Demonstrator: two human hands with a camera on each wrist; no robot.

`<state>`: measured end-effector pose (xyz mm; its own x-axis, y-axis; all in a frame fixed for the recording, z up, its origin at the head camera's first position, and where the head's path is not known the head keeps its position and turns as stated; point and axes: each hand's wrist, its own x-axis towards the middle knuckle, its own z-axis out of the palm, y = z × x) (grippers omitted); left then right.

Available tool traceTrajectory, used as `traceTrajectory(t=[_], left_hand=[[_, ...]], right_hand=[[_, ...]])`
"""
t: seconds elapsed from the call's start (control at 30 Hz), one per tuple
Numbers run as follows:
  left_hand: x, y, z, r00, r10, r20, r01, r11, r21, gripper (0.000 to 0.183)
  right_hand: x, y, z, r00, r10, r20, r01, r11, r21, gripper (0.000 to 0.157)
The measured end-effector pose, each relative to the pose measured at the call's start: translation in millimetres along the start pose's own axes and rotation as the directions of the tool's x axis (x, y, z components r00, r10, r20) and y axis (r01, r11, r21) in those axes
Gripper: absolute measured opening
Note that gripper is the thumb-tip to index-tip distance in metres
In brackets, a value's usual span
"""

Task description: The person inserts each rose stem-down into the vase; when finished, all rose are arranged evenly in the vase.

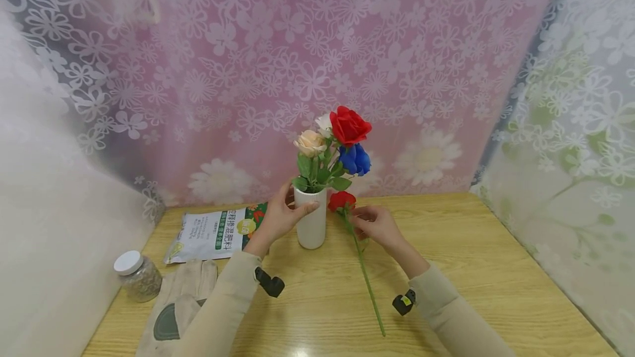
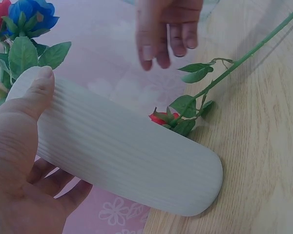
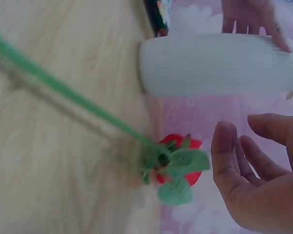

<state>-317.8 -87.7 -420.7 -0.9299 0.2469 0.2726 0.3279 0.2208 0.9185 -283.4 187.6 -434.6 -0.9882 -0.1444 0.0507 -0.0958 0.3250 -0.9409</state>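
Note:
A white ribbed vase stands upright on the table, holding several artificial roses: a large red rose, a blue rose, a cream rose and a white one. My left hand grips the vase near its rim, thumb on the front and fingers behind. Another red rose lies right of the vase, its long green stem pointing toward me. Beside that bloom is my right hand, fingers loosely bent, with a gap between them and the flower in the right wrist view.
A printed bag lies at the back left of the wooden table. Nearer are a lidded jar and beige work gloves, partly behind my left sleeve. Patterned curtains stand behind and along the sides.

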Motion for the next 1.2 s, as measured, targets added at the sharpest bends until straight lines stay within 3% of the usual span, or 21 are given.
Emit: traceTrajectory(t=[0.57,0.87,1.2], left_hand=[[-2.6,-0.9,-1.1,1.0,-0.002,0.002,0.002,1.0,0.005,0.092],[-2.4,3.1,-0.1,1.0,0.012,0.002,-0.012,1.0,0.005,0.09],[-0.3,-0.6,-1.0,0.999,0.035,0.006,-0.035,0.999,0.023,0.085]], right_hand=[[-8.1,39.7,-4.9,0.993,0.083,0.084,-0.081,0.996,-0.021,0.041],[-9.5,52.6,-3.0,0.994,0.1,0.031,-0.093,0.979,-0.183,0.043],[-7.3,57.6,-0.1,0.993,0.113,-0.019,-0.114,0.953,-0.279,0.051]])
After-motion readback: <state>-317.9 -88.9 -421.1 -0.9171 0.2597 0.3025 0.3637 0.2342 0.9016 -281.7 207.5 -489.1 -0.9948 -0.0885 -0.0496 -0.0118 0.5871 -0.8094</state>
